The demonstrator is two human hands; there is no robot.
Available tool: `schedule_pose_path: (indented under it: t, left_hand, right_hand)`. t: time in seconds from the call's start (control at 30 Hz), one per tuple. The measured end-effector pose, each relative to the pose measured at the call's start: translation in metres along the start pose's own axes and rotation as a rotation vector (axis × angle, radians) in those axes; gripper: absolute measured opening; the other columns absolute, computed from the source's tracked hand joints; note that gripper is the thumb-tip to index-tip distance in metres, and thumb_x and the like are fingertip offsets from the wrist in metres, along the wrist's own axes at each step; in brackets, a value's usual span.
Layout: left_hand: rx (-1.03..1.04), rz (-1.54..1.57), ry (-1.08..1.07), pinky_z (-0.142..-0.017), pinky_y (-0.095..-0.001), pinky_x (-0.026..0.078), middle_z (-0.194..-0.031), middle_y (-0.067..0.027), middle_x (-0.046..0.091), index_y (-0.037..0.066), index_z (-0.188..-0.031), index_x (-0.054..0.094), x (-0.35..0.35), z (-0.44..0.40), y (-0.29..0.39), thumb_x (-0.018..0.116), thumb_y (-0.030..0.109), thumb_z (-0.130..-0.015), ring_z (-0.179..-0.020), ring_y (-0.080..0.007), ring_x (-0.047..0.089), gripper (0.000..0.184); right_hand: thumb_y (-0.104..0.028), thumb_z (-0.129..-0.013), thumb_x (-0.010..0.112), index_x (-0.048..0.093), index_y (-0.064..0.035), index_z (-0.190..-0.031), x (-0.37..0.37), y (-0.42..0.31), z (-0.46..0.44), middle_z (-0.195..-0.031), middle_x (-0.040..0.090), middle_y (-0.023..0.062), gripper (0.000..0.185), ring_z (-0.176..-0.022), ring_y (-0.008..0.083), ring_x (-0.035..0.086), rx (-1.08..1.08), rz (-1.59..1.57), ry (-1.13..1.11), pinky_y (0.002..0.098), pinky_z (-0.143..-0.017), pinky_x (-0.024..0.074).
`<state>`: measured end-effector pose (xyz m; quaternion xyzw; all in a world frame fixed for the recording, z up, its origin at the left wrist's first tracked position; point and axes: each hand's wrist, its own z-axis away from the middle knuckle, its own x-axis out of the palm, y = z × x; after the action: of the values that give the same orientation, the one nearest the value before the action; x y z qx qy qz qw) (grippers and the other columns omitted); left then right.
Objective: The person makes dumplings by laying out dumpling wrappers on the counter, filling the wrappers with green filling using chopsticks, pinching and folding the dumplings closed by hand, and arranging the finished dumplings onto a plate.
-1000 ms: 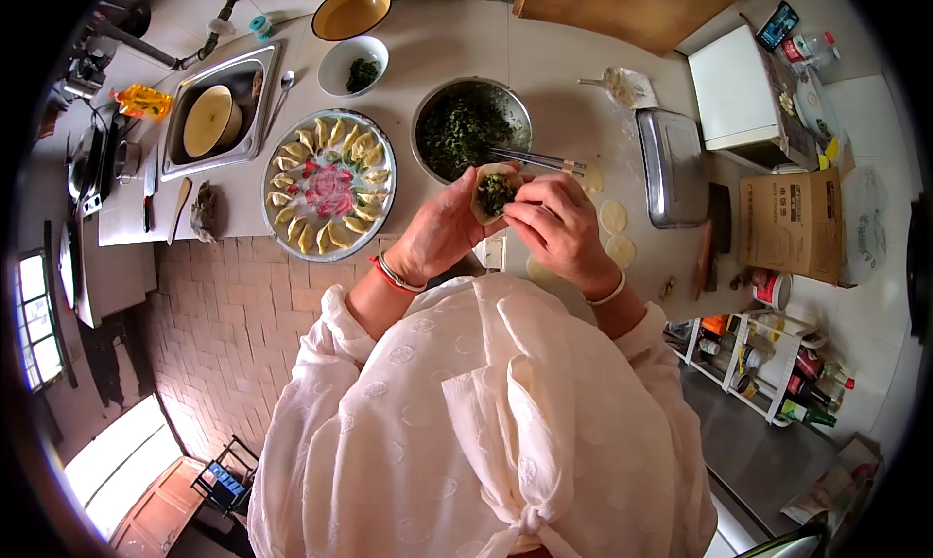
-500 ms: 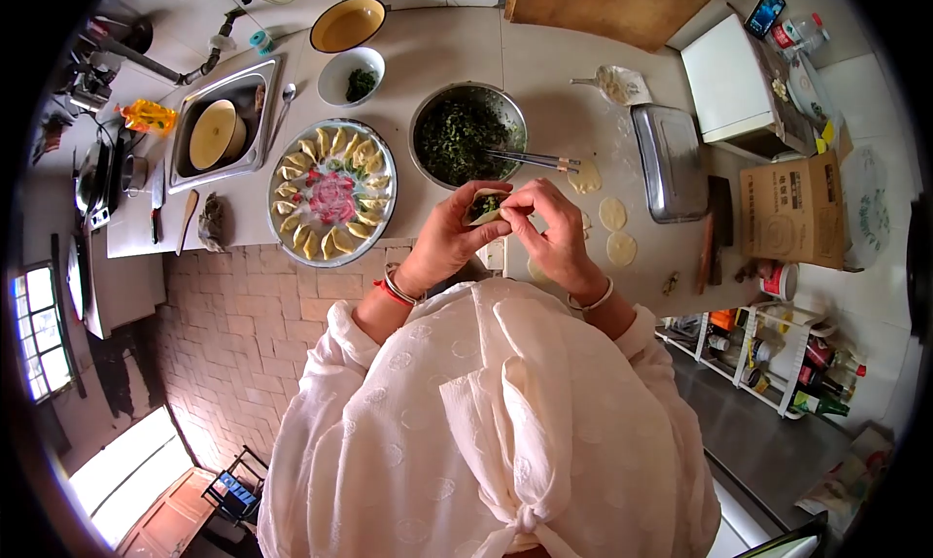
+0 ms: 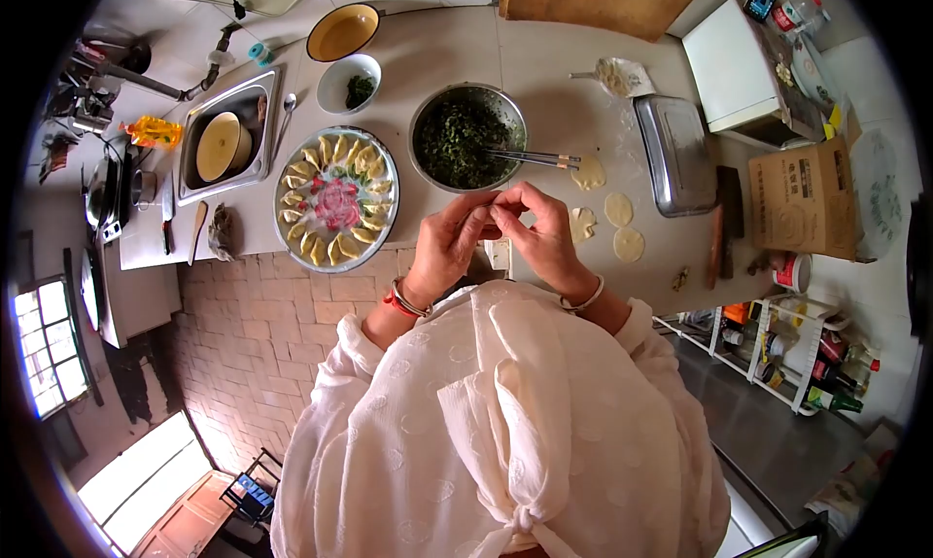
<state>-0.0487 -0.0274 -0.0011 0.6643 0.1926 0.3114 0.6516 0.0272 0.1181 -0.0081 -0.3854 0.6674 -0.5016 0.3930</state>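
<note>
My left hand (image 3: pixel 445 243) and my right hand (image 3: pixel 546 231) meet in front of my chest, thumbs and fingers pinched together on a dumpling. The fingers hide nearly all of it. Just beyond them stands a metal bowl (image 3: pixel 420 157) of chopped green filling (image 3: pixel 465 135), with chopsticks (image 3: pixel 536 156) lying across its right rim. To the right, several round dough wrappers (image 3: pixel 628 245) lie on the counter. On the left, a flower-patterned round tray (image 3: pixel 333 204) carries several folded dumplings (image 3: pixel 349 246) set around its edge.
Behind the tray are a white bowl (image 3: pixel 335 84) with greens and a yellow basin (image 3: pixel 342 35). A sink (image 3: pixel 262 130) is at the left, near a knife (image 3: pixel 168 218). A metal pan (image 3: pixel 673 159) and a cardboard box (image 3: pixel 803 198) stand at the right.
My fingers have closed over the wrapper, whose green filling was showing between them before. Both hands have drawn together. The view has shifted slightly.
</note>
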Motion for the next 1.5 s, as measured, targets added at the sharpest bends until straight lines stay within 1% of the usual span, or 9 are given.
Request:
schedule_pose_path:
  t: [0.3, 0.37, 0.5, 0.67, 0.77, 0.87, 0.97, 1.27, 1.5]
  left_hand:
    - [-0.059, 0.357, 0.092, -0.063, -0.0277, 0.056, -0.112, -0.0198, 0.066, -0.002, -0.116, 0.061, -0.009, -0.009, -0.013, 0.045, 0.028, -0.104, -0.07, -0.0171, 0.067, 0.036]
    - [-0.045, 0.506, 0.096, -0.06, -0.0271, 0.055, -0.116, -0.0217, 0.065, -0.001, -0.113, 0.062, -0.011, -0.011, -0.014, 0.045, 0.03, -0.104, -0.066, -0.0171, 0.065, 0.036]
    - [0.026, 0.578, 0.045, -0.059, -0.0273, 0.055, -0.121, -0.0216, 0.063, 0.0, -0.112, 0.063, -0.008, -0.016, -0.001, 0.047, 0.029, -0.104, -0.068, -0.0168, 0.065, 0.035]
    - [0.08, 0.546, -0.033, -0.059, -0.0249, 0.053, -0.126, -0.021, 0.061, 0.002, -0.113, 0.064, 0.001, -0.018, 0.011, 0.046, 0.028, -0.104, -0.077, -0.0149, 0.064, 0.033]
    - [0.083, 0.514, -0.025, -0.06, -0.0238, 0.053, -0.131, -0.0195, 0.058, 0.003, -0.112, 0.064, 0.005, -0.018, 0.017, 0.048, 0.026, -0.103, -0.078, -0.0123, 0.063, 0.03]
    - [0.082, 0.469, 0.039, -0.061, -0.0261, 0.053, -0.128, -0.0165, 0.06, 0.001, -0.11, 0.065, 0.006, -0.018, 0.023, 0.054, 0.022, -0.101, -0.077, -0.0143, 0.064, 0.026]
    - [0.103, 0.453, -0.01, -0.063, -0.0265, 0.053, -0.125, -0.0146, 0.062, 0.001, -0.108, 0.065, 0.003, -0.017, 0.026, 0.057, 0.019, -0.099, -0.079, -0.0143, 0.064, 0.022]
    - [0.2, 0.356, -0.004, -0.064, -0.0281, 0.055, -0.116, -0.0116, 0.061, 0.0, -0.103, 0.066, 0.006, -0.021, 0.032, 0.062, 0.014, -0.096, -0.077, -0.0156, 0.064, 0.016]
    - [0.177, 0.323, -0.14, -0.067, -0.0288, 0.054, -0.119, -0.0125, 0.058, 0.002, -0.109, 0.065, 0.006, -0.021, 0.034, 0.058, 0.014, -0.097, -0.085, -0.0162, 0.062, 0.018]
  right_hand:
    - [-0.001, -0.088, 0.067, 0.058, -0.0021, -0.092, -0.005, 0.008, -0.002, -0.087, 0.058, 0.0014, 0.01, -0.07, 0.0065, 0.055, -0.051, -0.07, 0.217, 0.0208, -0.063, 0.0455]
    - [-0.002, -0.089, 0.067, 0.058, -0.0032, -0.092, -0.018, 0.002, 0.003, -0.085, 0.059, 0.0, 0.009, -0.069, 0.005, 0.053, 0.251, -0.356, 0.136, 0.0198, -0.061, 0.0444]
    - [-0.004, -0.091, 0.066, 0.06, -0.001, -0.102, -0.015, -0.016, 0.005, -0.086, 0.061, 0.0007, 0.013, -0.067, 0.006, 0.054, 0.42, -0.511, 0.032, 0.02, -0.062, 0.0456]
    - [-0.004, -0.091, 0.066, 0.061, 0.0015, -0.103, -0.005, -0.04, 0.001, -0.091, 0.067, 0.0053, 0.014, -0.073, 0.0091, 0.062, 0.213, -0.535, -0.021, 0.0239, -0.066, 0.0512]
    - [-0.002, -0.089, 0.067, 0.062, 0.001, -0.096, -0.005, -0.035, 0.005, -0.085, 0.066, 0.0059, 0.009, -0.067, 0.0106, 0.063, 0.119, -0.239, 0.064, 0.0258, -0.062, 0.052]
    - [0.001, -0.086, 0.068, 0.062, 0.0009, -0.09, -0.007, -0.049, 0.003, -0.082, 0.065, 0.0075, 0.007, -0.066, 0.0135, 0.063, -0.226, 0.171, 0.152, 0.026, -0.06, 0.0516]
    - [0.002, -0.084, 0.069, 0.062, 0.0, -0.098, -0.008, -0.057, 0.003, -0.08, 0.063, 0.009, 0.015, -0.065, 0.017, 0.063, -0.299, 0.281, 0.185, 0.0256, -0.06, 0.0508]
    - [-0.003, -0.087, 0.069, 0.059, 0.0041, -0.107, -0.002, -0.077, 0.0, -0.081, 0.065, 0.0074, 0.023, -0.068, 0.0092, 0.064, -0.098, -0.126, 0.17, 0.0233, -0.06, 0.0514]
    - [-0.004, -0.088, 0.068, 0.062, 0.0014, -0.092, -0.008, -0.077, 0.005, -0.074, 0.063, 0.0056, 0.009, -0.062, 0.0076, 0.063, -0.198, 0.167, 0.253, 0.0224, -0.054, 0.0498]
